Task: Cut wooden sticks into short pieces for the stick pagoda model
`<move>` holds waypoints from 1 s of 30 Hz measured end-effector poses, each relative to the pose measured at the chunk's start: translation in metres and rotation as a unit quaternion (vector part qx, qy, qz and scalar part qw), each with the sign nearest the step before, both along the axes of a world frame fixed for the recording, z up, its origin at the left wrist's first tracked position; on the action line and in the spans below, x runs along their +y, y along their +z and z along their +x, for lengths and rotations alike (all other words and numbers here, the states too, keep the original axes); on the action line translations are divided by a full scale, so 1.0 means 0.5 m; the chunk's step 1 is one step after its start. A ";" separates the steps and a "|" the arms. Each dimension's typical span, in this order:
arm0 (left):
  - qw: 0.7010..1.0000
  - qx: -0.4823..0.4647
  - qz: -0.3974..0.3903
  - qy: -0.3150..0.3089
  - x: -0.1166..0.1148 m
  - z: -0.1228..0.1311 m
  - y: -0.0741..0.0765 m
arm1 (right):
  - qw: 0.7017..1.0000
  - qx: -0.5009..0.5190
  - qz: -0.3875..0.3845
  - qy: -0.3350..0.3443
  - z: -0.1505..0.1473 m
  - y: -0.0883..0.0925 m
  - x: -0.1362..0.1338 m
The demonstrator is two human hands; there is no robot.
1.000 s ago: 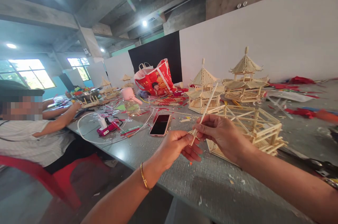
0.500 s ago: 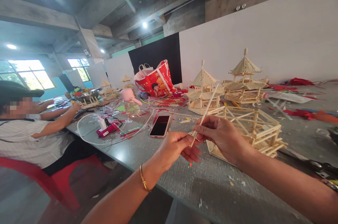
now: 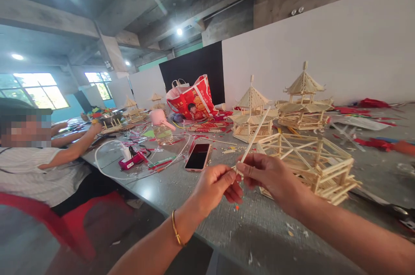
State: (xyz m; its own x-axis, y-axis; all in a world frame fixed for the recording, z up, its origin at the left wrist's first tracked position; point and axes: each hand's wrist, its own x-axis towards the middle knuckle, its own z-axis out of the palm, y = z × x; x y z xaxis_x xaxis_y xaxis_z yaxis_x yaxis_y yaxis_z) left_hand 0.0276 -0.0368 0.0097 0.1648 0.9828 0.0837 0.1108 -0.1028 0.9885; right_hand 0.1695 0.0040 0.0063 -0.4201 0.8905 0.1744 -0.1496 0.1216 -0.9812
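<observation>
Above the table's near edge, my left hand [image 3: 218, 184] and my right hand [image 3: 267, 177] meet, both closed in a pinch. A thin pale wooden stick [image 3: 256, 133] rises from between them, slanting up and to the right. My right fingers grip its lower part; the left thumb and forefinger pinch at its bottom end, where small pale pieces show, too small to make out. Just beyond my right hand stands an unroofed frame of wooden sticks [image 3: 319, 167]. Behind it are two roofed stick pavilions, a smaller one [image 3: 252, 115] and a larger one [image 3: 304, 102].
A phone [image 3: 197, 156] lies left of my hands on the grey table [image 3: 223, 240]. Farther left are a magenta power strip [image 3: 132, 161] with a white cable and a pink-lidded bottle [image 3: 161, 128]. A red bag [image 3: 191, 100] stands behind. A co-worker [image 3: 29, 167] sits at left.
The stick still slants upward between both hands, its lower end now more hidden by my fingers. The view has shifted slightly, so the frame and pavilions appear a little farther right.
</observation>
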 end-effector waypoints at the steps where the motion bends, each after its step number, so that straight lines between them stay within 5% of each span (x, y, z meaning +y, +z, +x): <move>1: 1.000 0.001 0.002 0.006 -0.004 0.000 -0.003 | 1.000 -0.027 0.004 0.004 -0.002 -0.003 -0.003; 8: 0.999 -0.040 -0.007 0.014 -0.021 0.009 -0.033 | 0.992 -0.111 0.063 -0.002 -0.006 -0.019 -0.010; 15: 0.980 -0.147 -0.103 -0.086 -0.013 -0.007 -0.025 | 0.994 -0.096 0.036 0.040 0.003 -0.012 -0.002; 30: 0.987 -0.108 -0.095 -0.070 -0.010 -0.007 -0.014 | 0.996 -0.090 0.023 0.016 0.007 -0.008 -0.005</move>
